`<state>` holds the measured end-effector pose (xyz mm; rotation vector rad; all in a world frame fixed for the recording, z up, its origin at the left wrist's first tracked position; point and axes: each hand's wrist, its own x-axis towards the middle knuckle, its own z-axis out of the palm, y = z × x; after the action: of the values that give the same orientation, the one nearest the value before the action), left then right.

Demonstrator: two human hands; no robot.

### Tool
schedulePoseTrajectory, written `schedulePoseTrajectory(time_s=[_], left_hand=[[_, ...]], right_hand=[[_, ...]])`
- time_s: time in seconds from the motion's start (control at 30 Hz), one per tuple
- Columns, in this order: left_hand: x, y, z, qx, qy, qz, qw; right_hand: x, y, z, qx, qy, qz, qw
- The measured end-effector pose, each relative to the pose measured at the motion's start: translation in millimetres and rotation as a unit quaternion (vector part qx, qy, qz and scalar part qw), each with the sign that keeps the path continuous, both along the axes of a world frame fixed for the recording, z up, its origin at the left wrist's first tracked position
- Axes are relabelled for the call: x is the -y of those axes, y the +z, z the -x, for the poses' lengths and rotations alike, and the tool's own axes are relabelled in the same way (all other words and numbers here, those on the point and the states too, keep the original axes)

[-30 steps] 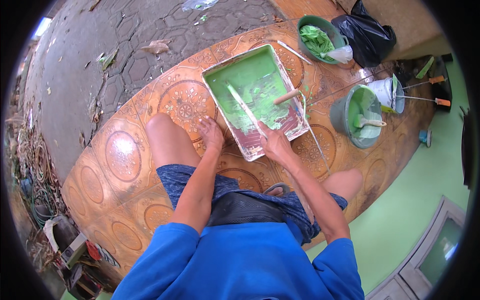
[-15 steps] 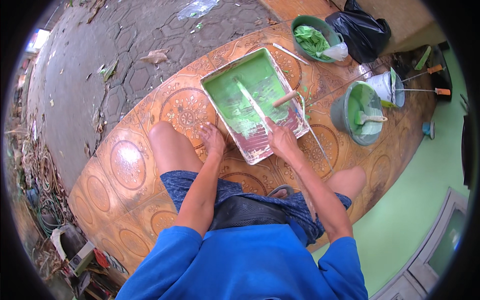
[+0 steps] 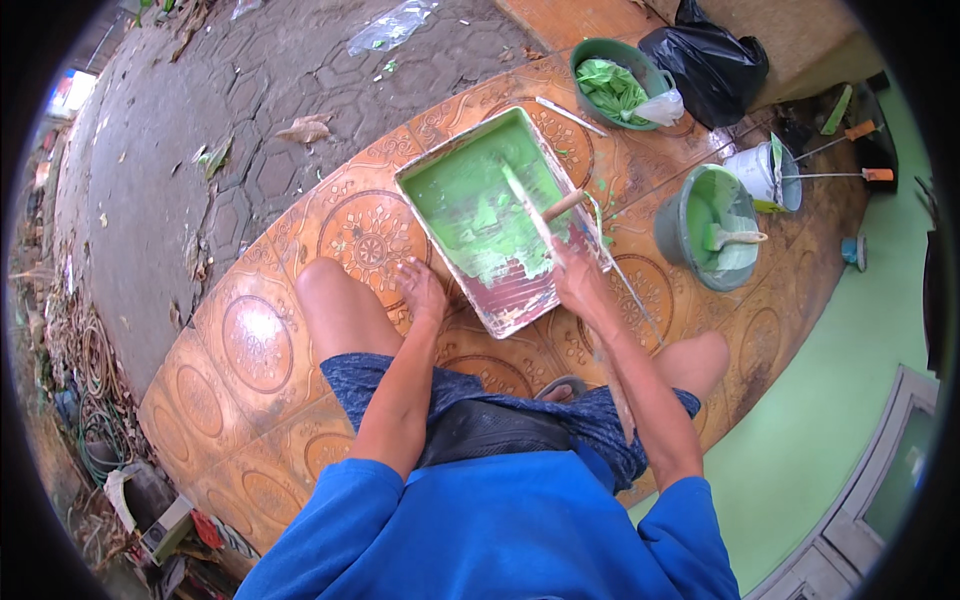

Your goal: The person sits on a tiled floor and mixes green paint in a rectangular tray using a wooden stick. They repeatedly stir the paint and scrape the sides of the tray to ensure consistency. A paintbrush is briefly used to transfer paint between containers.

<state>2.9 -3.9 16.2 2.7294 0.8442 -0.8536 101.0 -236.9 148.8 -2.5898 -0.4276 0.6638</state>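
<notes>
A paint tray [image 3: 462, 283] with a whitish, paint-crusted rim lies on the tiles before me, wet green paint [image 3: 470, 190] pooled in its far part. My right hand [image 3: 580, 280] is closed round a long stick [image 3: 528, 205]. The stick's far end, coated green, reaches into the paint; its bare brown end shows below my forearm. Across the tray's right edge rests a wooden handle [image 3: 566, 205] joined to a thin metal rod. Left of the tray, my left hand [image 3: 422, 290] holds nothing, fingers apart, close to my left knee.
To the right stand a grey bucket [image 3: 672, 225] with green paint and a brush [image 3: 735, 237], and a white pail [image 3: 755, 165]. Farther back are a green basin [image 3: 585, 60] holding a green bag and a black plastic bag [image 3: 705, 65]. A green wall [image 3: 790, 430] borders the right side.
The stick's painted end has moved right across the paint, and my right hand has shifted slightly right with it. My left hand stays by the knee.
</notes>
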Motion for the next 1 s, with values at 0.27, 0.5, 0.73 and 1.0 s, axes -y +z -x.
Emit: schedulePoseTrajectory(time_s=[0.27,0.5,0.73,1.0], left_hand=[[-1.0,-11.9,6.7,0.021,0.005,-0.008,1.000],[-3.0,-8.3,2.1,-0.018,-0.035,-0.028,0.999],[-6.4,-27.7,7.5,0.019,-0.025,-0.042,0.999],[-6.6,-28.0,8.1,0.013,-0.040,-0.053,0.998]], right_hand=[[-7.8,16.5,9.5,-0.040,-0.026,-0.017,0.999],[-28.7,27.7,25.2,-0.148,-0.042,-0.048,0.987],[-32.0,11.7,36.5,-0.094,0.018,-0.075,0.993],[-22.9,12.0,31.2,-0.041,0.012,-0.060,0.997]])
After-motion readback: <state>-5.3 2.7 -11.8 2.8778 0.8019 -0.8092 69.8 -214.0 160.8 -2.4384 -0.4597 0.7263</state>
